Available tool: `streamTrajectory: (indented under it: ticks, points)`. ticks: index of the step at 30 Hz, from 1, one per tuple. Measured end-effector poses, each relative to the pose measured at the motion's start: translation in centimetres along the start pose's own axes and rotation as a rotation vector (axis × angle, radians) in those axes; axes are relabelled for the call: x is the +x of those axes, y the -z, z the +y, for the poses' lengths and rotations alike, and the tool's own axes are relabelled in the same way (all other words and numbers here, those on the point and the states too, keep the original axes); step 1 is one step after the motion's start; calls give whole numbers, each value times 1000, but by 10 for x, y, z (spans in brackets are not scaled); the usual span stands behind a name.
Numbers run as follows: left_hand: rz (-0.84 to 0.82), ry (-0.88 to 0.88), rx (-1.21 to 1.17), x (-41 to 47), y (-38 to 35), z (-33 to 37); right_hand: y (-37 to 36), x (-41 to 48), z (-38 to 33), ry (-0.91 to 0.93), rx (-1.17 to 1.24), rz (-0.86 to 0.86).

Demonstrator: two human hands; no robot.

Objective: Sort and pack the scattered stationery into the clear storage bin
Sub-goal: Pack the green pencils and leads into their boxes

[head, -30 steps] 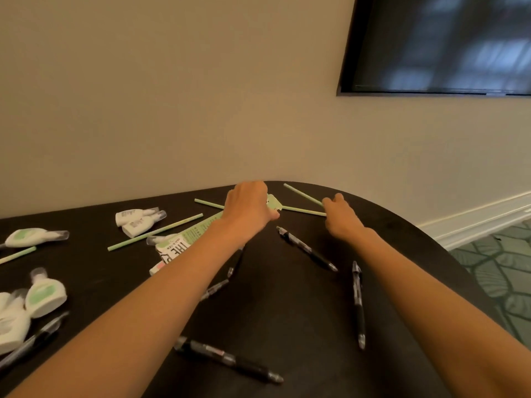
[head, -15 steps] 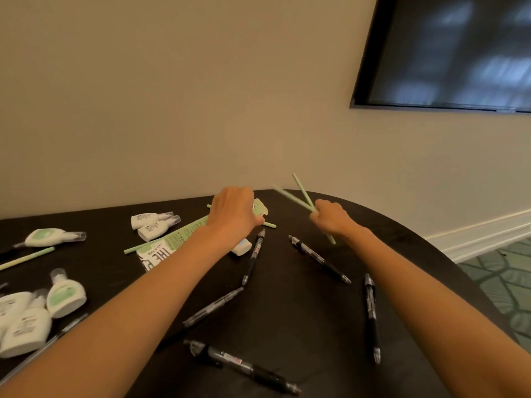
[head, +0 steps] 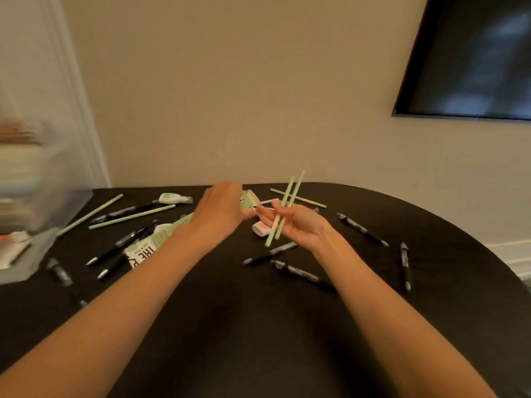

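Right hand (head: 298,225), mid-frame: its grip is grasping two green sticks (head: 287,205), which are crossing the palm and tilting up toward the wall, clear of the worktop (head: 258,326).

Left hand (head: 222,209), just left of the right one: it is hovering, back of the hand up, over a small green packet (head: 247,200). The fingers are hiding behind the hand, so I cannot tell whether this grip is closing on the packet or only lying over it.

Clear storage bin (head: 57,202): it is sitting at the left edge of the frame, badly blurred. Something layered is showing inside; the kind is not readable.

Still lying out on the worktop:
- loose green sticks (head: 132,216), two left of centre and one behind the right hand
- black pens (head: 362,229), scattered on both sides, several near the lower right and a cluster at centre left
- a white eraser (head: 260,228), just below the hands
- a correction tape (head: 172,198), toward the back
- a green-and-white carton (head: 143,249), partly under the left forearm

Judgement: the sorting is looking early. The person is gathering sticks as one group, and the held pair is well apart from the bin. Pens, tape, eraser, carton and the remaining sticks are all still waiting to be packed.
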State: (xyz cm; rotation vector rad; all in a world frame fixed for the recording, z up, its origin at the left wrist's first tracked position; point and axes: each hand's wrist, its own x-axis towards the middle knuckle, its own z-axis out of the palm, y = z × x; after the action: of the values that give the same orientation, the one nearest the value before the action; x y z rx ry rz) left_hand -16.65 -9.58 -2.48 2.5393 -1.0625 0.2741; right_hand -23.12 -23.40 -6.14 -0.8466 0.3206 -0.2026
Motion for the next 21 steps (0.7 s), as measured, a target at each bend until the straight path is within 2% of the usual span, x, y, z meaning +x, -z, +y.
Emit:
streamTrajectory:
  ticks: [6,10,16,18,21]
  points:
    - [-91,111,65,-58,6,-73,-59,-12,88,245,-402,30]
    - [-56,140,73,-77,7,-97,-71,-16,127,417,-675,67]
    - [26,145,55,-93,4,-122,-62,-19,144,360,-889,-36]
    - [34,147,23,-94,5,-133,-60,-19,137,441,-1077,3]
    - [35,139,-158,-96,7,-152,-55,-16,130,500,-1360,21]
